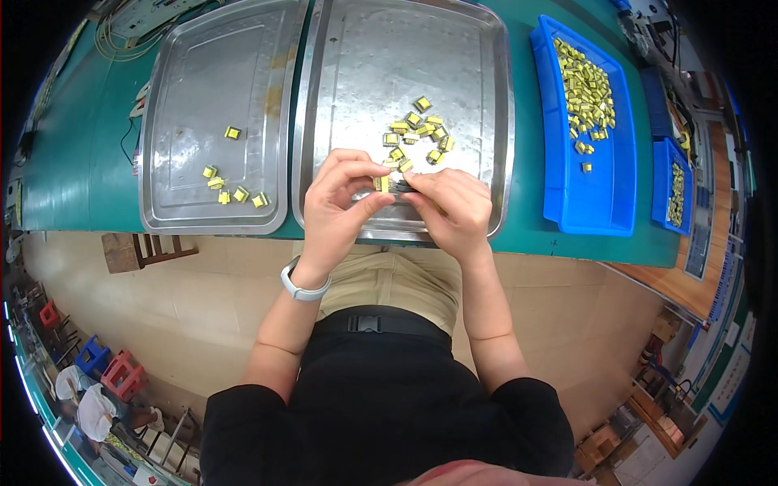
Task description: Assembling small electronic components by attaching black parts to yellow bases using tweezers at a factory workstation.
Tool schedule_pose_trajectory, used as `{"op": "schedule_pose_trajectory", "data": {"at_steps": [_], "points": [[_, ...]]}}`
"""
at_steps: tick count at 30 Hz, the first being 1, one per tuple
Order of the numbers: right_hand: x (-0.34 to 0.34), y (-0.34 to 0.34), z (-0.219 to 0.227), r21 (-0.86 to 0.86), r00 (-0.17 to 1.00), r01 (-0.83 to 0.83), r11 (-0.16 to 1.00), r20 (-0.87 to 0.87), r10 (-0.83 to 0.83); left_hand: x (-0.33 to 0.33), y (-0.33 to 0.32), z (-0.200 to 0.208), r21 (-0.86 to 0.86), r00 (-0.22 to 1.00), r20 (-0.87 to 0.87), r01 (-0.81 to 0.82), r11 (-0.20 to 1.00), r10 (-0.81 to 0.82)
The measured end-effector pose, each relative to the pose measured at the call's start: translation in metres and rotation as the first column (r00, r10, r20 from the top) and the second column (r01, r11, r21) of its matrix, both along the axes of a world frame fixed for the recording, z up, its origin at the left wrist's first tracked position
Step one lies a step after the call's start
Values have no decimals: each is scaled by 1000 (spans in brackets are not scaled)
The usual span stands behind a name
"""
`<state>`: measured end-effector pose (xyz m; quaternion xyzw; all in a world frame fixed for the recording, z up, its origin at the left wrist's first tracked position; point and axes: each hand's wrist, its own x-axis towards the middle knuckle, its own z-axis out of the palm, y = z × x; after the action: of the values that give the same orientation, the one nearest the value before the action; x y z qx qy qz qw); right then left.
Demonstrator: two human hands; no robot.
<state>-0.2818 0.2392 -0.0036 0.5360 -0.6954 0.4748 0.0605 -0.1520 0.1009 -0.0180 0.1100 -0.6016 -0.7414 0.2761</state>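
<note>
One small, blocky yellow-taped transformer (384, 184) is held above the central steel tray (365, 81), near side; other transformers (413, 119) lie loosely inside.

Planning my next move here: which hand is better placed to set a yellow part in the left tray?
Probably your left hand: it already pinches a yellow part and is nearer the left tray. Your right hand is farther across.
</note>
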Motion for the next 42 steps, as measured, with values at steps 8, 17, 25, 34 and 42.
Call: {"op": "schedule_pose_trajectory", "data": {"at_steps": [8, 17, 25, 34, 42], "points": [[-1, 1, -1, -8, 1000, 18, 1000, 11, -18, 0, 0, 3, -10, 1000, 1, 13, 1000, -13], [0, 1, 2, -8, 999, 12, 1000, 47, -12, 3, -1, 3, 237, 998, -7, 60, 970, -61], [-1, 2, 1, -24, 995, -45, 999, 88, 47, 5, -7, 1, 176, 983, 5, 180, 968, -184], [-1, 1, 2, -11, 994, -86, 996, 72, 86, 6, -7, 3, 147, 979, 59, 183, 972, -193], [-3, 1, 4, 24, 994, -95, 995, 48, 93, 6, -10, 4, 149, 975, 65, 200, 968, -212]]}}
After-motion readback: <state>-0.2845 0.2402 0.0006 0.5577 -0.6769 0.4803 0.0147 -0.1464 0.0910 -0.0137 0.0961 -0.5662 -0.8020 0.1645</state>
